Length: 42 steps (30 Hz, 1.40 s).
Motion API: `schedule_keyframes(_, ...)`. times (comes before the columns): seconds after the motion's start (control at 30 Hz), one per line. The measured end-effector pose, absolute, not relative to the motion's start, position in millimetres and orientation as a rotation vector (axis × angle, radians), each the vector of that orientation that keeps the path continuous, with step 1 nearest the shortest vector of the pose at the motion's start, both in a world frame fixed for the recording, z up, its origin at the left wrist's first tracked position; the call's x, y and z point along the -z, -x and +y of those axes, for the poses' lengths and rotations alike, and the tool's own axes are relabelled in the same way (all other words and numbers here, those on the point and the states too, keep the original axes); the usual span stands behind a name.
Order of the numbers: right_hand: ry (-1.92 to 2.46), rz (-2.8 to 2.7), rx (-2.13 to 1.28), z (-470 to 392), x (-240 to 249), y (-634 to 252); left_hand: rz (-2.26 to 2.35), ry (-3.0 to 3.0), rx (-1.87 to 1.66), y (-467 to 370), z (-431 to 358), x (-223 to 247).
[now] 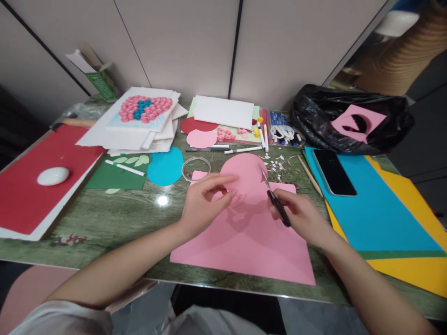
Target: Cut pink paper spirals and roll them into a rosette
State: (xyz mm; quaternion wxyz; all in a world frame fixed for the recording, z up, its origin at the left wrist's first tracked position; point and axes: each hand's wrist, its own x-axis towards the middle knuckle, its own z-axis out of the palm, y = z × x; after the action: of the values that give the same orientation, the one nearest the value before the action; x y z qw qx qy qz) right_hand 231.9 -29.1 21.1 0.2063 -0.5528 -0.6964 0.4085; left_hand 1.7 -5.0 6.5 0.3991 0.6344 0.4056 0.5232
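Observation:
My right hand (293, 211) is closed round the black handles of a pair of scissors (279, 204), whose blades point up and left over the right edge of a rounded pink paper piece (242, 166). To its left, my left hand (207, 200) has its thumb and fingers curved and apart, with nothing visible between them, over the same piece's left side. A large pink sheet (244, 251) lies flat below both hands. Small white and pink scraps (277, 166) are scattered just beyond the scissors.
A silver tape ring (196, 168) and blue paper circle (165, 166) lie left. Markers (244, 150) lie behind. On the right, a phone (334, 172) rests on blue paper (380, 209), before a black bag (352, 118). A white oval object (53, 176) sits on red paper (31, 200).

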Motion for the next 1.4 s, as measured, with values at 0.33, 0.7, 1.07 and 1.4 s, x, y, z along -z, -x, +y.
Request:
schedule_keyframes(0.33, 1.545, -1.961, -1.131, -28.9, -21.6, -231.0, 0.988, -1.577, -1.427, -3.1, -4.0, -8.8)
schedule_keyframes(0.7, 1.572, -1.929, -1.168, -31.0, -21.3, -229.0, 0.999, -1.509, -1.404, -3.7, -4.2, -6.3)
schedule_keyframes(1.07, 1.571, -1.956, -1.165, -28.4, -20.9, -229.8, 0.959, -1.509, -1.27, -4.2, -3.8, -6.1)
schedule_keyframes(1.4, 1.598, -1.94, -1.146, -29.1, -20.7, -228.8, 1.028, -1.653, -1.289, -1.5, -4.1, -4.0)
